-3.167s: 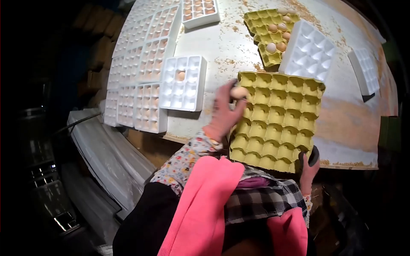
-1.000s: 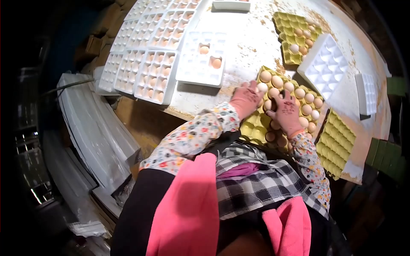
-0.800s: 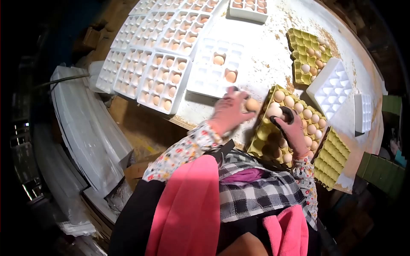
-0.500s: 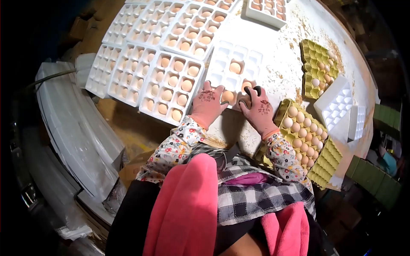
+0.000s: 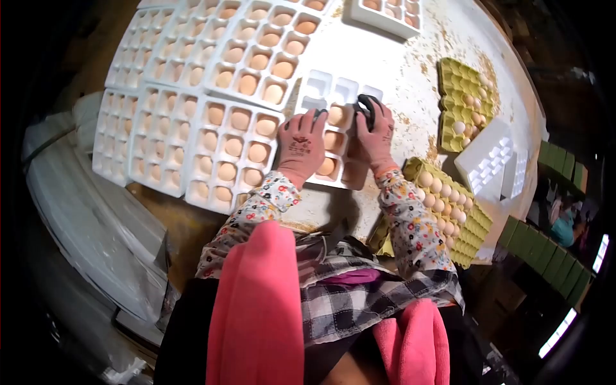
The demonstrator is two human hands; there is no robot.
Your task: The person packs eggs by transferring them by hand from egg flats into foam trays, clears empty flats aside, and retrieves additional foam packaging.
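Between my hands lies a white foam egg tray [image 5: 334, 182], with brown eggs in its middle column and one in shadow at the lower right; its top cells are bare. My left hand [image 5: 301, 147], in a pink glove with dark fingertips, reaches over the left column with its fingers bent down. My right hand [image 5: 376, 131], gloved alike, curls its fingers and thumb over the right column. What either hand grips, if anything, is hidden beneath the fingers. An egg [image 5: 336, 115] sits in the cell between the two hands.
Several filled foam trays [image 5: 234, 151] cover the table's left side. Another filled tray [image 5: 385, 24] stands at the back. On the right are yellow-green egg flats [image 5: 478, 224] with eggs, and white foam pieces [image 5: 484, 154]. Plastic-wrapped stacks [image 5: 83, 212] stand left of the table.
My right hand has moved to a higher cell of the right column, and my left hand now leans over the left column. More eggs show in the tray. The view has shifted.
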